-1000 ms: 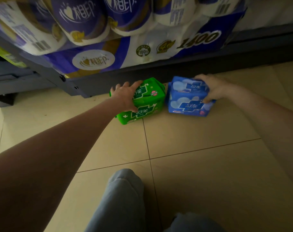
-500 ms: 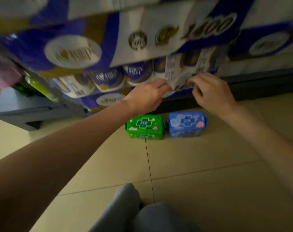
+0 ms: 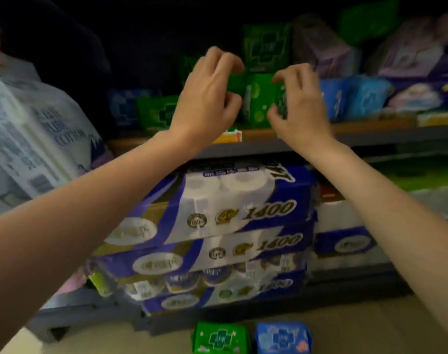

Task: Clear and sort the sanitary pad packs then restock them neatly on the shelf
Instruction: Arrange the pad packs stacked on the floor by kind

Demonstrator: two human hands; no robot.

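We're reaching both hands, left hand [image 3: 207,98] and right hand [image 3: 298,106], fingers curled, either side of the green pack [image 3: 258,100] on the shelf [image 3: 371,129] (actual grip: can't tell). Risk we're seeing: pulling it is toppling the leaning green pack behind [image 3: 267,47], since the row is loosely stacked.

Both hands were raised at the upper shelf [image 3: 268,135], the left hand [image 3: 207,98] to the left and the right hand [image 3: 298,106] to the right of a pad pack [image 3: 258,100] that stood on the shelf board between them. More pad packs [image 3: 355,97] sat on the same shelf to either side and behind, some stacked higher at the back. Beneath the shelf lay stacked toilet-roll bundles [image 3: 217,218], one on another. A further wrapped bundle [image 3: 33,131] leaned at the far left. On the floor [image 3: 371,328] before the lowest bundles, two pad packs stood side by side, touching: one [image 3: 221,338] on the left, the other [image 3: 283,337] on the right.
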